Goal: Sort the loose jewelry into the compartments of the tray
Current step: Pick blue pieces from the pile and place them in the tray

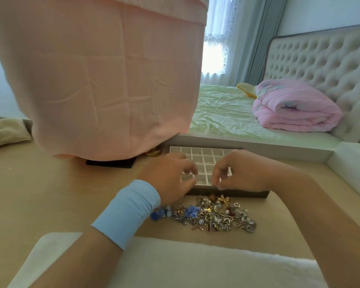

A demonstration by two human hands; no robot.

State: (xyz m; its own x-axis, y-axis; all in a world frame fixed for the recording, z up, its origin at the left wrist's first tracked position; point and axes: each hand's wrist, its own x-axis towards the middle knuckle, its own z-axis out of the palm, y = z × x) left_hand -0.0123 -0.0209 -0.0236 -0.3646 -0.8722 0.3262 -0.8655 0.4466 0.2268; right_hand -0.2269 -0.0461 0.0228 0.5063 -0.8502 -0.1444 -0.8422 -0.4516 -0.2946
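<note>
A white tray with a grid of small square compartments lies on the pale wooden desk, dark-edged along its near side. Both hands hover over its front rows. My left hand, a light blue band on its wrist, has its fingers curled over the tray's left part. My right hand has fingertips pinched downward near the tray's front edge; whether it holds a piece is too small to tell. A heap of loose jewelry in gold, silver and blue lies in front of the tray.
A large object draped in pink cloth stands at the back left on a black base. A gold lid sits beside the tray. A white fluffy pad is nearest me. A bed with a pink quilt lies beyond the desk.
</note>
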